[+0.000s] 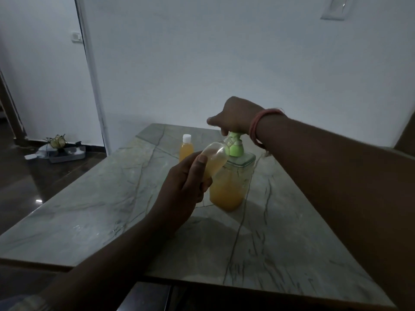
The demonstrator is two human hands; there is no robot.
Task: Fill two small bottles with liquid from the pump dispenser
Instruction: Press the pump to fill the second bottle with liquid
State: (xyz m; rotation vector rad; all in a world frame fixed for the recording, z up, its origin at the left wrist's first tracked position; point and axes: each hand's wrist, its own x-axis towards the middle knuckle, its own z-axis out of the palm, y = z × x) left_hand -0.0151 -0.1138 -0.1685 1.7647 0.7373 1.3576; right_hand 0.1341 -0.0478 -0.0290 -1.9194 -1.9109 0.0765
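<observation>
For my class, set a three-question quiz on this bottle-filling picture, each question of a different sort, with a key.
1. True or false: the capped bottle on the table already holds orange liquid.
2. Which hand presses the green pump? A) left hand B) right hand C) neither
3. Fill in: the open bottle in the left hand is held ______ toward the pump's spout, not upright.

Key: 1 true; 2 B; 3 tilted. The right hand sits on the pump head of the dispenser, while the left hand's fingers grip the open bottle at the spout.
</observation>
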